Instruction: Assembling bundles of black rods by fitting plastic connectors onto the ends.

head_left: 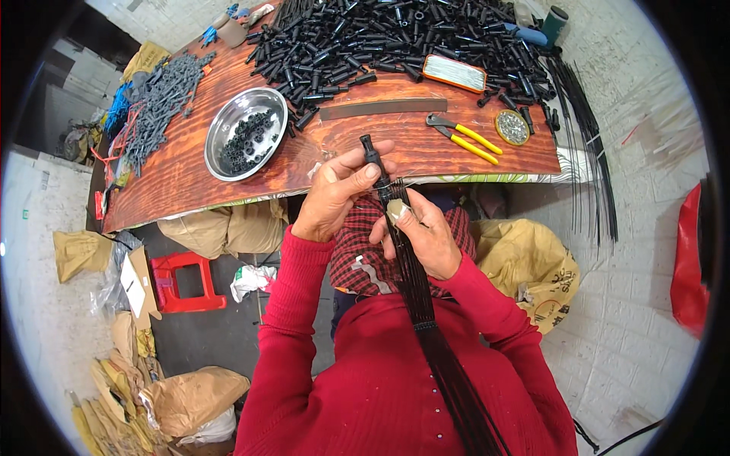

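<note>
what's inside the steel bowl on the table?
The steel bowl holds a heap of small black rings; bare metal shows around them. Whatever lies under the heap is covered.

I'm looking down from one head-worn fisheye, close over my own hands, facing forward across the wooden table (190,182); edges are bending at the rim.

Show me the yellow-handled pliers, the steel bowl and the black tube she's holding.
Yellow-handled pliers (465,139), head view, on the upper handle.
Steel bowl (230,120), head view, on its bare inner wall.
Black tube (370,150), head view, above the fingertips.
</note>
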Demonstrator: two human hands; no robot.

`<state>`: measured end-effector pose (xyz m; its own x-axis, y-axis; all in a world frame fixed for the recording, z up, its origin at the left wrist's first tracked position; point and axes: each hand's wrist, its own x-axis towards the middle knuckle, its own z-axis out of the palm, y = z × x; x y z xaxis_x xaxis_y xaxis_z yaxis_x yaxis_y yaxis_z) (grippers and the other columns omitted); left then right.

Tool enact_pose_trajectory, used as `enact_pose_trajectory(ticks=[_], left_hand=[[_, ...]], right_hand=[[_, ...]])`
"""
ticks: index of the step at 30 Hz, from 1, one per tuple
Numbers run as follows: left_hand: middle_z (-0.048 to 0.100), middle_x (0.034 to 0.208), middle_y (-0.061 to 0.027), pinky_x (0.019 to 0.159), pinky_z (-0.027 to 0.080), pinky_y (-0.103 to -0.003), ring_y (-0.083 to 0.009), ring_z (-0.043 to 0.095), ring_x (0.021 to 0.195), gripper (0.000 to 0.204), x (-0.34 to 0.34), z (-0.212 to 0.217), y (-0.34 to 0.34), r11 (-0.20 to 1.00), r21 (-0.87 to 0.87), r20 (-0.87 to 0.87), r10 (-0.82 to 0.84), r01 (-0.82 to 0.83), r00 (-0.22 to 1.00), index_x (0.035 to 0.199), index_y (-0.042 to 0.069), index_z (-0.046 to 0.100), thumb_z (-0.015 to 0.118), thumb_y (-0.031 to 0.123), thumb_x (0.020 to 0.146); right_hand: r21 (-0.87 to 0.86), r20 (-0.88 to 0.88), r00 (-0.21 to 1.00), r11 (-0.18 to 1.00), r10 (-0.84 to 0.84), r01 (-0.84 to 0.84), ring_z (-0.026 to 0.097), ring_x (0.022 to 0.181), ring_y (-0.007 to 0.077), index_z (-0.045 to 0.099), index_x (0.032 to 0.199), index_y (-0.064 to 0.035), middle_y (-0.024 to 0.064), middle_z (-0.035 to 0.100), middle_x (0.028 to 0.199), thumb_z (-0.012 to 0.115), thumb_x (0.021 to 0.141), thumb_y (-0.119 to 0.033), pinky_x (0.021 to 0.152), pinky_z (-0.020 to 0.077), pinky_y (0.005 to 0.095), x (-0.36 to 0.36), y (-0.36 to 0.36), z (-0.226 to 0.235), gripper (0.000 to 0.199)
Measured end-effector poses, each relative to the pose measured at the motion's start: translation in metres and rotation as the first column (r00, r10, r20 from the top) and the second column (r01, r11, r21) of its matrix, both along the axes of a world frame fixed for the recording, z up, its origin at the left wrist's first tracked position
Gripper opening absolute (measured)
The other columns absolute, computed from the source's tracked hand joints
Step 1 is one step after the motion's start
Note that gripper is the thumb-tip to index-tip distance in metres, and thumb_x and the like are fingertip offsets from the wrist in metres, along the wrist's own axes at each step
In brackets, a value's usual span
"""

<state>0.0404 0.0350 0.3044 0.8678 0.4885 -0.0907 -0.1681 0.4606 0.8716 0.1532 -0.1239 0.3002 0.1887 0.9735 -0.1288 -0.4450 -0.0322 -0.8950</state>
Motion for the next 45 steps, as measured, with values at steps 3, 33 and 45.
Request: enact_pose_trajectory(ticks=[3, 33, 45], left_hand=[[0.07, 0.113, -0.0091, 0.093, 0.053, -0.03, -0.0166, 0.066, 0.103, 0.051, 0.003, 0.001, 0.0, 0.997, 0.083, -0.038, 0.01, -0.006, 0.999, 0.14, -0.002, 0.053, 0.069, 0.016, 0.094], [0.071, 0.109, -0.0119, 0.09, 0.053, -0.03, -0.0166, 0.067, 0.101, 0.051, -0.003, 0.003, -0.004, 0.999, 0.037, -0.023, 0.039, -0.038, 0.999, 0.136, -0.004, 0.055, 0.072, 0.015, 0.092], [0.071, 0.107, -0.0119, 0.089, 0.052, -0.03, -0.0167, 0.067, 0.099, 0.047, -0.005, 0.003, -0.004, 0.994, -0.031, -0.026, 0.101, -0.102, 0.995, 0.133, -0.004, 0.057, 0.071, 0.016, 0.092]], right_hand=[[0.02, -0.021, 1.0, 1.0, 0.0, 0.0, 0.06, 0.059, 0.0107, 0.047, 0.128, 0.0012, 0.0148, 0.069, 0.086, 0.052, 0.103, -0.041, 0.057, 0.048, 0.0211, 0.001, 0.0, -0.003, 0.049], [0.035, -0.008, 1.0, 0.999, 0.019, -0.019, 0.06, 0.059, 0.0101, 0.048, 0.127, 0.0012, 0.0122, 0.068, 0.085, 0.052, 0.104, -0.04, 0.056, 0.0484, 0.0216, 0.002, -0.002, 0.002, 0.047], [0.056, -0.038, 0.999, 0.998, 0.024, -0.022, 0.06, 0.058, 0.0098, 0.05, 0.121, 0.0005, 0.0123, 0.069, 0.085, 0.053, 0.103, -0.039, 0.055, 0.0479, 0.0204, 0.001, 0.004, 0.003, 0.043]])
